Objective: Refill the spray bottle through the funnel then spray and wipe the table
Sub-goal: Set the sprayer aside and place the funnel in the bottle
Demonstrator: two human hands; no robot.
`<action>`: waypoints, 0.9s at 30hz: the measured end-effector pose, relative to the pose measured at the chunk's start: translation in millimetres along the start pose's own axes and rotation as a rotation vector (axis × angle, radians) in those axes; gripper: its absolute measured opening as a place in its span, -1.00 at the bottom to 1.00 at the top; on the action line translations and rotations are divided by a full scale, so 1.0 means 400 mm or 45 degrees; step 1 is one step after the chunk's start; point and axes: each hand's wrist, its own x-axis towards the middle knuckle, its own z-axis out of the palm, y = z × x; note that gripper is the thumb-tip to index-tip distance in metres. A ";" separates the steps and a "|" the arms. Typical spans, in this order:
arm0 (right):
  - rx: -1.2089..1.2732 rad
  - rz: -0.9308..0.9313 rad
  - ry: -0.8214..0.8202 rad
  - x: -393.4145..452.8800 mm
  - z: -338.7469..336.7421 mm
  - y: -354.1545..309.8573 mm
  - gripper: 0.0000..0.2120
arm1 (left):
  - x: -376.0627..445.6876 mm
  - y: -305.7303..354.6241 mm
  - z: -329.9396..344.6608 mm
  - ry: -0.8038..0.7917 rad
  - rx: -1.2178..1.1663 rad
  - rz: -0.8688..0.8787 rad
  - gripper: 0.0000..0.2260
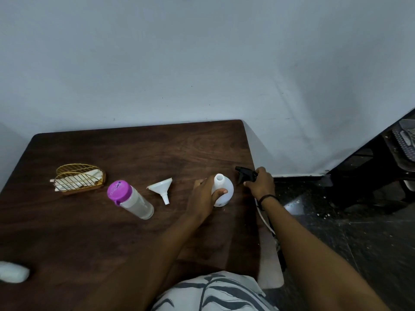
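We find the white spray bottle (222,191) upright near the table's (139,149) right edge, neck open, the left hand (205,195) wrapped round it. The funnel (162,189) lies tipped just left, nearer that hand. The right hand (260,182) grips the black spray head (245,173).

your left hand (203,196) covers the left side of the white spray bottle (221,191), so you cannot see your fingers behind it, only the thumb in front. the black spray head (246,175) is half hidden inside your right hand (260,184); its tube is not visible. a pale blurred object (13,271), far left of your fingers, is cut by the edge. the dark things (404,140) far right are cut too.
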 end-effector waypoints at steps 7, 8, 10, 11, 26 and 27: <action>-0.025 0.020 -0.051 0.020 0.014 0.012 -0.52 | 0.004 0.000 0.000 0.008 0.008 0.006 -0.57; -0.026 0.019 -0.050 0.020 0.017 0.011 -0.52 | 0.003 -0.001 0.001 0.007 0.008 0.009 -0.57; -0.022 0.020 -0.040 0.017 0.022 0.010 -0.52 | 0.000 -0.002 0.002 0.001 0.007 0.011 -0.57; -0.017 0.023 -0.036 0.015 0.024 0.009 -0.52 | 0.000 -0.003 0.002 -0.002 0.009 0.012 -0.57; -0.138 -0.147 0.211 -0.038 -0.008 -0.018 -0.54 | 0.005 -0.002 -0.004 -0.019 0.007 0.014 -0.58; -0.088 -0.210 0.243 -0.053 -0.006 -0.028 -0.61 | 0.005 -0.002 -0.005 -0.022 0.006 0.023 -0.57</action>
